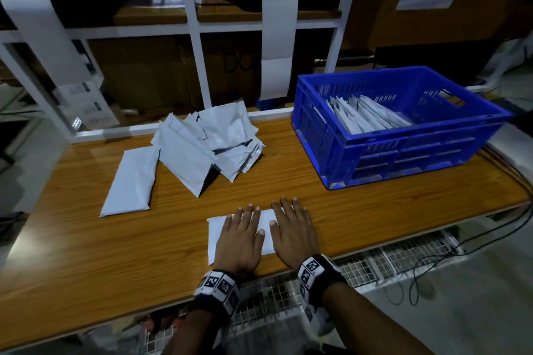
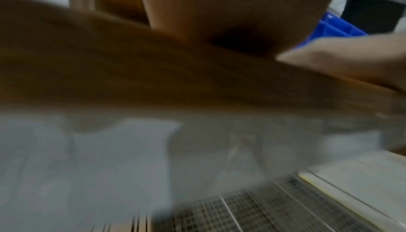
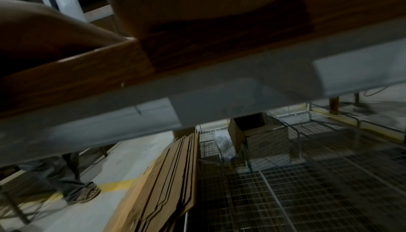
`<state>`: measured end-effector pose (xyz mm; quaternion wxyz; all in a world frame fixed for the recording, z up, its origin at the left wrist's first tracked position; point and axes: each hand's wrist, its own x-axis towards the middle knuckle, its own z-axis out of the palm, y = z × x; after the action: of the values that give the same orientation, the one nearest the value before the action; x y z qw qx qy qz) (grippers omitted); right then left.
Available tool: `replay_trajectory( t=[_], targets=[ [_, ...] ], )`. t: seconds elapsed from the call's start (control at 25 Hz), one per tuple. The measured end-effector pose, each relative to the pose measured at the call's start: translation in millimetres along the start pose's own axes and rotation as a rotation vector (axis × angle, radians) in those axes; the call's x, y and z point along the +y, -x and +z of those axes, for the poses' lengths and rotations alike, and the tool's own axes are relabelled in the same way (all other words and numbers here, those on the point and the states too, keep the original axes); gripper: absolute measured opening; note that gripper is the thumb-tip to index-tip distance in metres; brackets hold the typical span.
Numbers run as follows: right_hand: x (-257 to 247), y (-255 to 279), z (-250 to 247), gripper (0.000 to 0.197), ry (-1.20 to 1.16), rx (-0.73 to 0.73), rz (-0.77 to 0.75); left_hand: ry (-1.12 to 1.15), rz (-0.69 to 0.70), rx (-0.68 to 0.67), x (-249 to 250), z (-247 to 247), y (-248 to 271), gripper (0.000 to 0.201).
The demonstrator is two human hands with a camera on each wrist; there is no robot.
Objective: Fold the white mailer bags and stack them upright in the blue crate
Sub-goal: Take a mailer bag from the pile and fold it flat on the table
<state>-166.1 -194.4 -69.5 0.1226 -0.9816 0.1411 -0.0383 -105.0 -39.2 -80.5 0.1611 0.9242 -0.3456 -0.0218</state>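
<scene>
Farthest left on the wooden surface (image 1: pixel 288 181) I see a single flat mailer (image 1: pixel 131 181) lying on its own, its upper corner just beside a loose heap of white mailer bags (image 1: pixel 210 141) near the back edge. Toward the front edge, roughly at the middle, sits the mailer being folded (image 1: pixel 215 233), a small white rectangle. My left hand (image 1: pixel 238 235) lies palm down on it with the fingers straight and spread, pressing it flat. My right hand (image 1: pixel 292 229) lies just beside the left one, also flat with straight fingers, covering the mailer's right part and reaching onto the bare wood past it. Neither hand grips anything; the thumbs nearly meet over the white strip between them. Both wrists carry bands with black-and-white markers. At the right, well apart from the hands, stands the blue crate (image 1: pixel 409 153), near the back right corner of the surface. Inside it a row of folded mailers (image 1: pixel 366 117) stands on edge, leaning to one side. Both wrist views are blurred and show little beyond the surface's front edge.
</scene>
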Motion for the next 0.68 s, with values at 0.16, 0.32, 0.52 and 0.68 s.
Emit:
replay_trajectory(
  t=[0.16,0.32,0.52,0.68],
  targets=[
    [4,-2,2,0.065,-0.032,0.012,0.056,-0.006,0.078,-0.026,-25,-8,-1,0.072],
    [15,6,0,0.068,-0.077,-0.040,0.166,0.009,-0.061,0.022,-63,-12,23,0.073],
    [-5,-16,-33,0.058,-0.184,-0.283,0.380,0.024,-0.071,0.053,-79,-13,33,0.077],
    [-51,-24,-34,0.052,-0.206,-0.131,0.172,0.062,-0.006,0.136,-75,-19,35,0.060]
  ],
)
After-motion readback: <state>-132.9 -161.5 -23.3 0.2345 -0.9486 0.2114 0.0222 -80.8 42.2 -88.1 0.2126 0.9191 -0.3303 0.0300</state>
